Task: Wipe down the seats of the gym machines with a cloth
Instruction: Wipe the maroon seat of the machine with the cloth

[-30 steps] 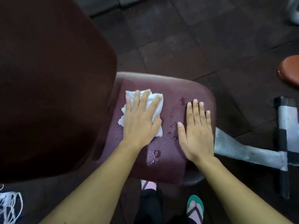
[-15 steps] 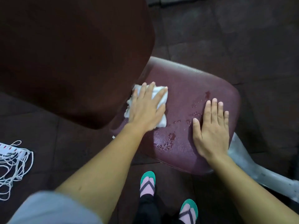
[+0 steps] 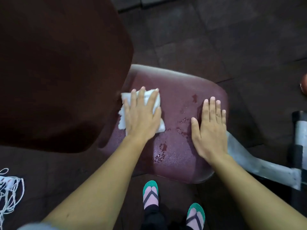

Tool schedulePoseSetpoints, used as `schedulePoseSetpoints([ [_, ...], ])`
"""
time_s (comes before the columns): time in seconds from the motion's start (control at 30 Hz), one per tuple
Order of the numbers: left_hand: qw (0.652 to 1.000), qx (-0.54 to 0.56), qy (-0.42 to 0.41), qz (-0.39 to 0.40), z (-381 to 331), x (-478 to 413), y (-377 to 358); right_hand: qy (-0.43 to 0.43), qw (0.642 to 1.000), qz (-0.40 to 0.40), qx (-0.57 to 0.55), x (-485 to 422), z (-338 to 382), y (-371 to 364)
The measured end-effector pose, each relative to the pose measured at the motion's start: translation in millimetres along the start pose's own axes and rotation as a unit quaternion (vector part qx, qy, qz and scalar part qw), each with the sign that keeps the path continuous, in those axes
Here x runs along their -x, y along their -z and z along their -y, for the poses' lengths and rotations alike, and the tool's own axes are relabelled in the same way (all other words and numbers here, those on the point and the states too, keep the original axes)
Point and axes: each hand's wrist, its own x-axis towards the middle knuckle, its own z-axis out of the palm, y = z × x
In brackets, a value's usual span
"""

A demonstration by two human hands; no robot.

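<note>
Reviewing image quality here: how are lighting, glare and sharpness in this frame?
Head view: dim overall, the dark brown padded backrest nearly featureless shadow. Head view: small glints on water droplets on the maroon vinyl seat. Head view: white cloth, left hand and right hand sharp; grey sleeve at the bottom edge blurred.

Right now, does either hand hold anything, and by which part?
Nothing is gripped. The left hand presses flat on the middle of the cloth, pinning it to the seat; the right hand rests flat on the bare seat.
</note>
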Motion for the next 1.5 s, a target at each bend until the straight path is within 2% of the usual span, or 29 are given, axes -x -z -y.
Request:
schedulePoseSetpoints([
  [0.07,0.999,0.0,-0.045,0.002,-26,-28,-3,-0.001,1.0,-0.007,0.0,-2,-2,-2],
  [0.13,0.992,-0.004,-0.128,-0.006,-44,-37,-6,-0.007,1.0,-0.018,-0.005,-1,-2,-3],
  [0.23,0.943,-0.017,-0.333,0.003,-31,-28,-4,-0.026,0.999,-0.034,-0.014,1,-2,-3],
  [0.27,0.925,-0.027,-0.379,0.021,-21,-29,-2,-0.033,0.999,-0.038,-0.016,2,-2,-3],
  [0.33,0.919,-0.051,-0.389,0.028,-17,-49,2,-0.047,0.998,-0.043,-0.02,1,-2,-2],
  [0.43,0.969,-0.057,-0.241,0.021,-50,-81,0,-0.055,0.997,-0.043,-0.023,1,-1,-2],
  [0.47,0.972,-0.051,-0.227,0.012,-61,-82,-1,-0.057,0.997,-0.044,-0.026,1,-2,-2],
  [0.53,0.955,-0.026,-0.296,0.005,-66,-70,-3,-0.058,0.997,-0.044,-0.037,3,-2,-2],
  [0.6,0.914,-0.023,-0.404,0.024,-49,-51,-3,-0.063,0.996,-0.045,-0.042,4,-2,-2],
  [0.67,0.887,-0.027,-0.46,0.041,-35,-52,1,-0.074,0.995,-0.044,-0.045,5,-2,-2],
  [0.73,0.9,-0.032,-0.433,0.03,-41,-67,-3,-0.08,0.995,-0.047,-0.046,4,-2,-2],
  [0.8,0.944,-0.015,-0.328,0.027,-60,-73,-7,-0.08,0.995,-0.046,-0.048,5,-3,-2],
  [0.87,0.962,0.002,-0.271,0.022,-69,-62,-8,-0.08,0.995,-0.041,-0.053,5,-1,-2],
  [1.0,0.942,0.035,-0.328,0.067,-53,-23,2,-0.079,0.994,-0.029,-0.073,6,-3,0],
  [1.1,0.943,0.131,-0.284,0.112,-47,-23,16,-0.105,0.982,-0.029,-0.152,4,2,7],
  [1.17,0.956,0.158,-0.234,0.079,-37,-39,21,-0.134,0.973,-0.052,-0.182,-2,14,12],
  [1.23,0.974,0.139,-0.175,0.023,-13,-60,22,-0.131,0.975,-0.075,-0.163,-12,31,16],
  [1.3,0.986,0.094,-0.132,0.037,15,-74,17,-0.096,0.984,-0.071,-0.13,-23,54,14],
  [1.37,0.987,0.065,-0.128,0.066,34,-78,8,-0.059,0.993,-0.05,-0.086,-31,77,7],
  [1.5,0.987,0.047,-0.148,0.05,39,-75,0,-0.051,0.998,-0.032,0.007,-36,94,-9],
])
